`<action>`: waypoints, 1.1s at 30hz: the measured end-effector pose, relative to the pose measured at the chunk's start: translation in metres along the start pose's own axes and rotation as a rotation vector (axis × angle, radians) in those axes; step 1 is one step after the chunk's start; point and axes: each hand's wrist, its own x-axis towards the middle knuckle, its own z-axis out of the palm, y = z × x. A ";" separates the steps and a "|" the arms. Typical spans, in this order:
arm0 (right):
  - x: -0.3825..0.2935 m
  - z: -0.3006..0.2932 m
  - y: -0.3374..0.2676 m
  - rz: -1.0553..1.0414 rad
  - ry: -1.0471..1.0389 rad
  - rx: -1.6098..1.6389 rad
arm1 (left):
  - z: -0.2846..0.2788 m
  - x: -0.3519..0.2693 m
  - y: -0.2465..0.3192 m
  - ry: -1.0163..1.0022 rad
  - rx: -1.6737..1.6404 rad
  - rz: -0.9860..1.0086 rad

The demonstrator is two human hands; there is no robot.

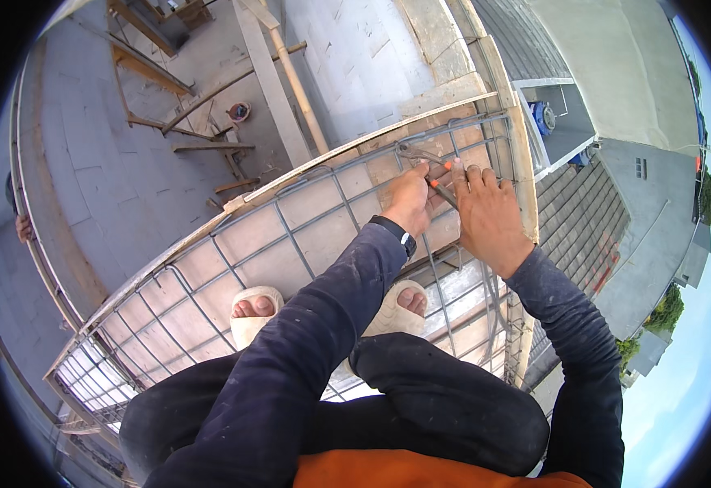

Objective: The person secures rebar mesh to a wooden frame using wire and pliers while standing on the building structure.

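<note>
A pair of end-cutting pincers [415,152] with orange bands on its handles lies over the rebar grid [288,230], its jaws towards the upper left. My right hand [490,213] is over the handle ends, back of the hand up, with the handles running under its palm. My left hand [409,198] is just left of it, thumb by the handles and fingers reaching beneath the right hand. Whether the left fingers grip anything is hidden. The bars form a long cage inside wooden formwork, and both hands are near its upper right corner.
My sandalled feet [256,311] are among the bars. A thin formwork board [355,143] edges the cage, with a drop beyond to a lower floor holding props and a bucket [239,111]. Tiled roofs [581,226] lie lower right. Another person's hand [24,228] touches the far-left edge.
</note>
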 end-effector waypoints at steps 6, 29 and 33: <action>0.022 0.042 0.052 -0.040 0.024 0.062 | 0.015 0.011 -0.005 -0.013 -0.003 -0.009; -0.005 -0.007 0.007 0.059 0.075 0.153 | 0.029 0.027 -0.018 0.043 -0.287 0.024; -0.003 0.003 0.010 0.159 -0.106 0.311 | 0.023 0.033 -0.024 0.091 -0.048 0.022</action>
